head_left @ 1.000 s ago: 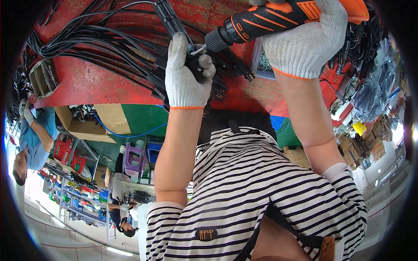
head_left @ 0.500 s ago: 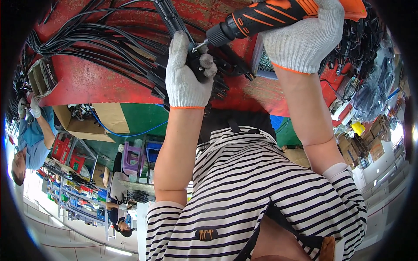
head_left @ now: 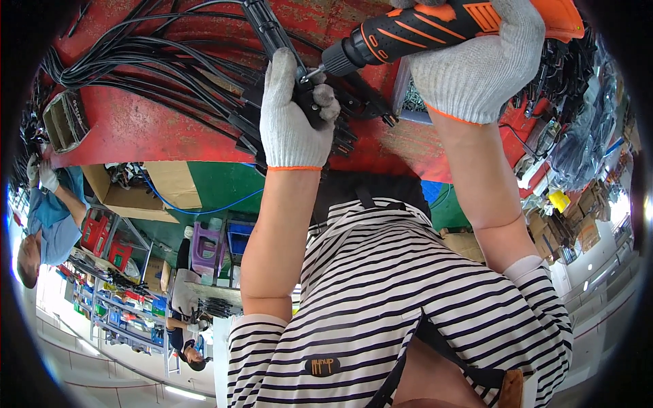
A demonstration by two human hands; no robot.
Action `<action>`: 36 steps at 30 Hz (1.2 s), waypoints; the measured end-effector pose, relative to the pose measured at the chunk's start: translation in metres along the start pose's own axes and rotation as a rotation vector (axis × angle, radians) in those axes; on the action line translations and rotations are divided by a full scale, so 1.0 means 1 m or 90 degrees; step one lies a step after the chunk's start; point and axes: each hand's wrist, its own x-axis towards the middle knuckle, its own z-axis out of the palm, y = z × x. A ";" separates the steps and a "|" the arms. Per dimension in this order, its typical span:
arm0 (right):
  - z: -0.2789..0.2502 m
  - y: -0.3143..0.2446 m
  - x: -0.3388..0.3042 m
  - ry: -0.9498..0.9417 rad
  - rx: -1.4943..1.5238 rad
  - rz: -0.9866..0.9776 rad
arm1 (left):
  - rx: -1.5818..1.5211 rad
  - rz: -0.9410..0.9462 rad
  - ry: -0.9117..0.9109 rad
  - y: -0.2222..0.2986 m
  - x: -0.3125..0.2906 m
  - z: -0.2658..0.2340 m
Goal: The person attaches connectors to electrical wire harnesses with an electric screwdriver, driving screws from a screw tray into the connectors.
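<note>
My left hand [head_left: 296, 122], in a white knit glove with grey fingertips, is closed around a long black plastic part [head_left: 266, 28] that slants up and away. My right hand [head_left: 476, 71], also gloved, grips an orange and black power screwdriver [head_left: 408, 34] lying nearly level. Its thin metal bit [head_left: 313, 73] meets the black part just beside my left fingers. Whether a screw sits at the tip is too small to tell. Black cables [head_left: 156, 64] and more black parts [head_left: 248, 115] lie beyond and left of my left hand.
The worktop is red and worn [head_left: 136, 129]. A tray of small screws [head_left: 413, 98] stands below the screwdriver. Black parts [head_left: 558, 68] and clear plastic bags [head_left: 585, 149] pile up at right. A small cardboard box [head_left: 66, 122] sits at left, near a gloved co-worker [head_left: 58, 211].
The screwdriver and my right hand have shifted slightly right and downward, with the tool tilting a little. My left hand and the black part stay nearly still.
</note>
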 end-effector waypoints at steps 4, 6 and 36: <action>-0.001 0.001 0.001 -0.024 0.058 0.027 | -0.003 -0.001 0.001 0.000 0.001 0.001; -0.001 -0.002 0.001 -0.035 0.084 0.038 | 0.002 0.002 -0.005 0.000 0.000 0.004; 0.005 -0.007 0.007 -0.027 0.134 0.046 | 0.038 0.065 0.008 -0.008 0.005 0.016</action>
